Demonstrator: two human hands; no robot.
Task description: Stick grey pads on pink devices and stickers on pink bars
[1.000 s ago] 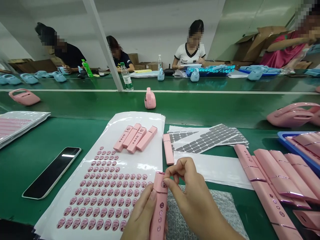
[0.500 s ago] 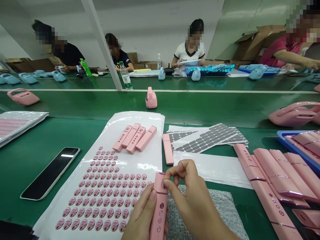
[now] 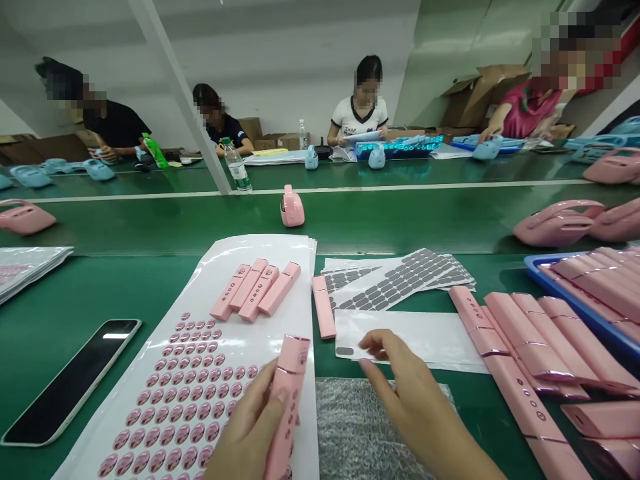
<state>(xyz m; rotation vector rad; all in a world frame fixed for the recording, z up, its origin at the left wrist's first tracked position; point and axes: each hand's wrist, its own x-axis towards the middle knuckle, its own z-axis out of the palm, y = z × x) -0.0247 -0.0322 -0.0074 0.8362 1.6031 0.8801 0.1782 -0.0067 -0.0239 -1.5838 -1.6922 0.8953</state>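
Note:
My left hand [image 3: 250, 420] is wrapped round a long pink device [image 3: 289, 413], held tilted over the sticker sheet. A round sticker shows near its top, with several small round marks below. My right hand [image 3: 395, 387] is open, thumb and fingers apart, above the edge of a white backing strip [image 3: 410, 330]. One grey rounded sticker [image 3: 345, 351] lies on that strip, close to my right fingertips. Under my left hand spreads a white sheet [image 3: 295, 250] with rows of round pink stickers [image 3: 175, 413]. Several short pink devices [image 3: 257, 287] rest on its upper part.
Another pink device [image 3: 324, 307] lies by grey sticker sheets [image 3: 390, 283]. Pink devices [image 3: 530, 347] and a blue tray [image 3: 543, 267] are at right. A phone [image 3: 75, 380] lies left; bubble wrap [image 3: 365, 427] in front. A pink handled item [image 3: 292, 208] stands beyond; co-workers sit across.
My right hand has come off the pink device and moved right, its fingers opening. My left hand has shifted left and turned the device. The view has swung slightly right.

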